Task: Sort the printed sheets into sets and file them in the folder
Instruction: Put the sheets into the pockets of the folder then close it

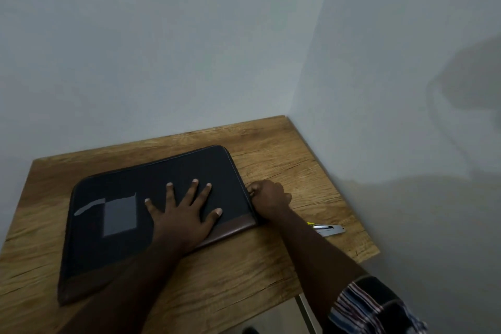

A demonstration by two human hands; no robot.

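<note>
Wooden table (284, 171) with a warm oak-look grain, dark cracks and knots running along the boards, pushed into a corner. Two plain pale grey-white walls (162, 49) meet just behind its far right corner. Light is dim and even; a soft dark shadow (471, 78) falls on the right-hand wall, with a broader one lower down beside the table's edge. Below the table's near edge, a strip of pale floor (273, 317) and a light-coloured table leg (306, 314).
</note>
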